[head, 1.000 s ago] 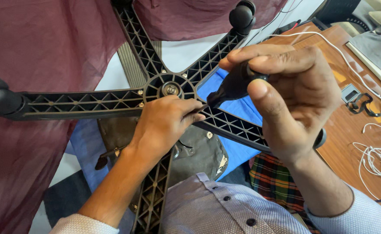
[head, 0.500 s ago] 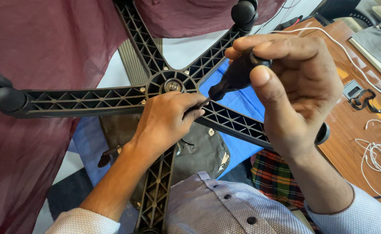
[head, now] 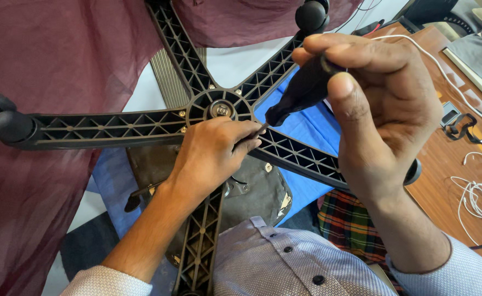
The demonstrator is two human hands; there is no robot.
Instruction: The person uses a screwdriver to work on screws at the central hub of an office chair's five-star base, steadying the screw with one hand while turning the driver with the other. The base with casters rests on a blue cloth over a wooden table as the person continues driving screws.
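Observation:
An upturned black five-armed chair base [head: 115,127] with ribbed arms fills the middle of the view; its round metal hub [head: 221,109] sits at the centre. My right hand [head: 380,115] grips a black-handled screwdriver [head: 301,90] that slants down-left toward the hub. My left hand [head: 211,156] rests on the base just below the hub, its fingertips pinching the screwdriver's thin shaft near the tip. A black castor [head: 312,15] caps the upper right arm and another castor [head: 5,123] caps the left arm.
Maroon cloth [head: 49,60] hangs behind at the left and top. A blue sheet [head: 312,129] and a dark chair mechanism plate [head: 263,192] lie under the base. At the right is a wooden table [head: 443,164] with white cables [head: 479,197] and a black clip.
The view has shifted slightly. My right hand and the screwdriver sit a little higher and further right, and my left fingers have closed in on the shaft near the hub.

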